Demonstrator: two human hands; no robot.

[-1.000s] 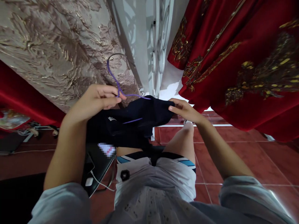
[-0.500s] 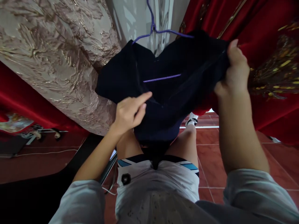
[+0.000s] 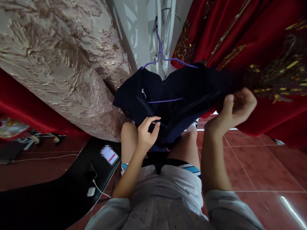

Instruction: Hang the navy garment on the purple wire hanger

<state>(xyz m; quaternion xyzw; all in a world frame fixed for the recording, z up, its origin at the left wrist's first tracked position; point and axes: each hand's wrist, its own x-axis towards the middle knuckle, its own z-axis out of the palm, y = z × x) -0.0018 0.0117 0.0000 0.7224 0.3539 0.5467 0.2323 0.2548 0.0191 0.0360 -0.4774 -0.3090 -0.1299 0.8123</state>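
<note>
Meanwhile the left hand (image 3: 147,132) pinched the dark navy cloth garment (image 3: 177,99) below its purple wire hanger (image 3: 163,57); the right hand (image 3: 236,108) clutched the garment's right edge.

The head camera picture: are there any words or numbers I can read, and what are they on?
No text can be read.
Small phone screen with a red bar: blurred out, unreadable.
Tiny white tag inside the dark navy garment on the purple wire hanger: too small to read.
Red curtain with gold embroidery: only patterns, no letters.
</note>
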